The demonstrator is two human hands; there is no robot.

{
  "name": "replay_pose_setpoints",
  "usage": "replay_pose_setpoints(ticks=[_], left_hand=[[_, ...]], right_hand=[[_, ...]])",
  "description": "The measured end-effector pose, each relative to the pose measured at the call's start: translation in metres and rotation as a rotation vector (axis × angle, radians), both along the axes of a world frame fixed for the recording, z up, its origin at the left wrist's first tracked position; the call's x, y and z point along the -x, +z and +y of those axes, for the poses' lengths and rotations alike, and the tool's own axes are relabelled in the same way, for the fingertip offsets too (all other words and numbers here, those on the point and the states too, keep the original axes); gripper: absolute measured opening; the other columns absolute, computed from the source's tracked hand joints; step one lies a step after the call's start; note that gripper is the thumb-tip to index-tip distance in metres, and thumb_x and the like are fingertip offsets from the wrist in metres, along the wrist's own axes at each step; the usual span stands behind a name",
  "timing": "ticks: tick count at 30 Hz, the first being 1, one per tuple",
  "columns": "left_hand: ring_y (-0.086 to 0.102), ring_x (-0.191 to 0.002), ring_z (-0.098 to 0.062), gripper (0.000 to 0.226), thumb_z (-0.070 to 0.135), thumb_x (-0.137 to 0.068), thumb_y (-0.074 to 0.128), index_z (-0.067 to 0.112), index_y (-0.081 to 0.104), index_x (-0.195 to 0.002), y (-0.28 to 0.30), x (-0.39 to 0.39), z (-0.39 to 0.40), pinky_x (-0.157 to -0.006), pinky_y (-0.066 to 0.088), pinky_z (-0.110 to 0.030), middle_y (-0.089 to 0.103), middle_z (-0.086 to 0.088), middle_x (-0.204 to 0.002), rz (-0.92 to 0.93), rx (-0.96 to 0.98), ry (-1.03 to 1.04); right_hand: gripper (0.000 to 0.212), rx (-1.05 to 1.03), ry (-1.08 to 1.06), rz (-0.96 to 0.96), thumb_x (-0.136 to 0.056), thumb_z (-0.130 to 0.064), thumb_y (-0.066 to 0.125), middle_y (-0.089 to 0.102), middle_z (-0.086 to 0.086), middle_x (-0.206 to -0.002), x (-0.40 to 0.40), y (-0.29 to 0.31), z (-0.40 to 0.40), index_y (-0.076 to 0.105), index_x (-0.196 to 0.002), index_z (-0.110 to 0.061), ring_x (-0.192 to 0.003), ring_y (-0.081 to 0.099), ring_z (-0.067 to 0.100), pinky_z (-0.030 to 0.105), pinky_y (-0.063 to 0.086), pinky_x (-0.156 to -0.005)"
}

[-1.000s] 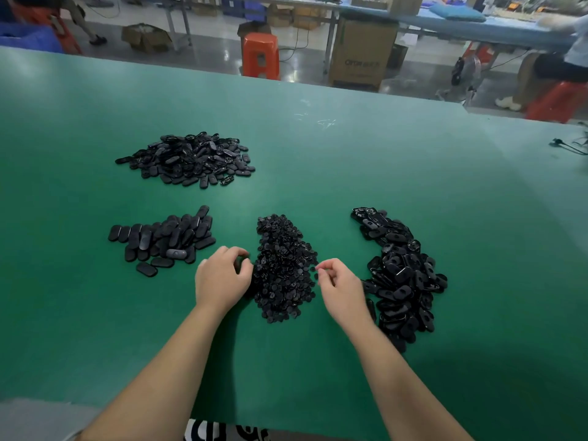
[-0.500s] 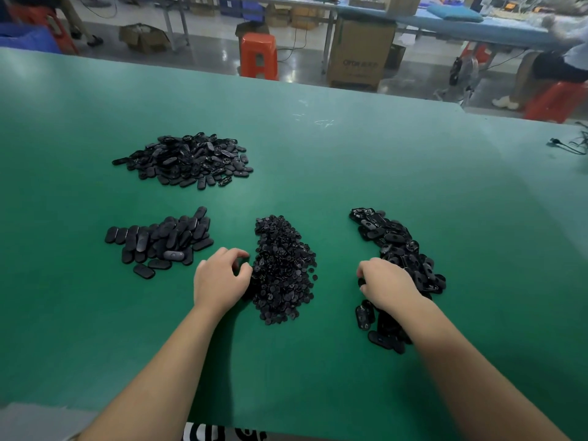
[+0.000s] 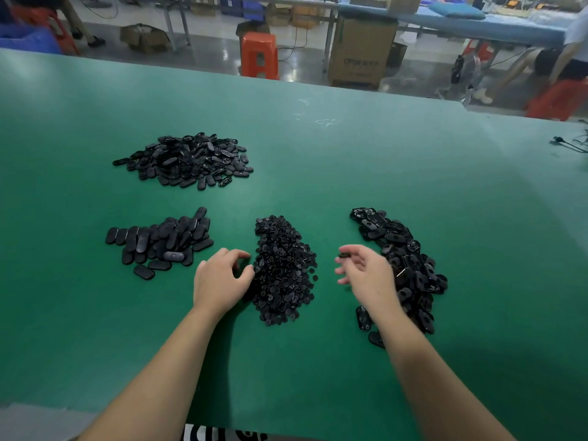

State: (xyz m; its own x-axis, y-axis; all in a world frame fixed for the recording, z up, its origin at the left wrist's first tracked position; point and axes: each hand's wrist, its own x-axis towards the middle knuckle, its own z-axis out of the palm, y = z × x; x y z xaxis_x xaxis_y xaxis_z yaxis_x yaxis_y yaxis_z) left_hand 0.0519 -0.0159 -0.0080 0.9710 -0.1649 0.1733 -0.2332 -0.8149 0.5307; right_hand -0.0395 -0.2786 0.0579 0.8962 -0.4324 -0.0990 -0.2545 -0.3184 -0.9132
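Four heaps of black plastic parts lie on the green table [image 3: 318, 160]. The middle heap of small round parts [image 3: 283, 268] has my left hand [image 3: 219, 281] at its left edge, with thumb and curled fingers touching it; whether they hold a part is hidden. To the right lies a long heap of oval shell parts [image 3: 410, 265]. My right hand [image 3: 369, 275] hovers between these two heaps and pinches one small black part [image 3: 343, 255] at its fingertips. A heap of flat oval covers [image 3: 159, 240] lies at the left, with a heap of mixed oval parts [image 3: 187, 160] behind it.
Beyond the table's far edge stand an orange stool [image 3: 259, 54], a cardboard box [image 3: 361, 50] and a blue workbench [image 3: 461, 23]. A person sits at the far right [image 3: 569, 52]. A black cable [image 3: 569, 144] lies at the table's right edge.
My right hand went from the middle heap to the right heap, then came back left and up with a black part pinched. My left hand stayed at the middle heap.
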Motion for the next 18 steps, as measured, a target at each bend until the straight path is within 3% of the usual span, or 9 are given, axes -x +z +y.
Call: replay_pose_setpoints(ticks=[2, 5, 10, 13, 18], left_hand=[[0.051, -0.074, 0.000, 0.019, 0.039, -0.090, 0.062, 0.035, 0.068, -0.107, 0.000, 0.000, 0.000, -0.078, 0.034, -0.030, 0.052, 0.016, -0.079, 0.003, -0.001, 0.002], [0.052, -0.074, -0.002, 0.015, 0.040, -0.093, 0.062, 0.035, 0.069, -0.106, 0.000, 0.001, 0.000, -0.078, 0.034, -0.030, 0.053, 0.016, -0.080, 0.003, 0.000, 0.012], [0.053, -0.073, -0.006, 0.009, 0.037, -0.095, 0.065, 0.033, 0.073, -0.097, 0.002, 0.000, -0.001, -0.079, 0.043, -0.034, 0.057, 0.017, -0.083, 0.018, 0.056, 0.056], [0.056, -0.078, -0.010, 0.010, 0.033, -0.095, 0.068, 0.028, 0.075, -0.092, 0.003, 0.000, -0.001, -0.082, 0.050, -0.040, 0.058, 0.016, -0.084, 0.040, 0.103, 0.078], [0.057, -0.081, -0.011, 0.008, 0.035, -0.094, 0.069, 0.033, 0.071, -0.086, 0.003, 0.001, 0.000, -0.081, 0.050, -0.041, 0.059, 0.016, -0.086, 0.054, 0.119, 0.064]], right_hand=[[0.023, -0.155, -0.036, -0.018, -0.099, -0.004, 0.059, 0.071, -0.001, -0.102, 0.004, -0.013, 0.013, 0.064, -0.117, -0.016, -0.084, 0.072, 0.001, 0.025, 0.062, -0.072], [0.017, -0.264, -0.128, -0.074, -0.101, -0.008, 0.056, 0.072, 0.002, -0.102, 0.009, -0.029, 0.028, 0.063, -0.113, -0.018, -0.086, 0.073, 0.006, 0.028, 0.062, -0.073], [0.026, -0.196, -0.195, -0.133, -0.103, -0.008, 0.054, 0.073, -0.005, -0.097, 0.015, -0.045, 0.042, 0.053, -0.116, -0.030, -0.082, 0.074, 0.008, 0.025, 0.060, -0.077], [0.028, -0.132, -0.202, -0.156, -0.103, -0.008, 0.053, 0.073, -0.010, -0.094, 0.019, -0.052, 0.047, 0.052, -0.123, -0.029, -0.084, 0.074, 0.005, 0.026, 0.059, -0.083], [0.014, -0.048, -0.158, -0.151, -0.103, -0.012, 0.054, 0.072, -0.024, -0.088, 0.018, -0.056, 0.049, 0.063, -0.105, -0.024, -0.080, 0.073, 0.005, 0.038, 0.061, -0.084]])
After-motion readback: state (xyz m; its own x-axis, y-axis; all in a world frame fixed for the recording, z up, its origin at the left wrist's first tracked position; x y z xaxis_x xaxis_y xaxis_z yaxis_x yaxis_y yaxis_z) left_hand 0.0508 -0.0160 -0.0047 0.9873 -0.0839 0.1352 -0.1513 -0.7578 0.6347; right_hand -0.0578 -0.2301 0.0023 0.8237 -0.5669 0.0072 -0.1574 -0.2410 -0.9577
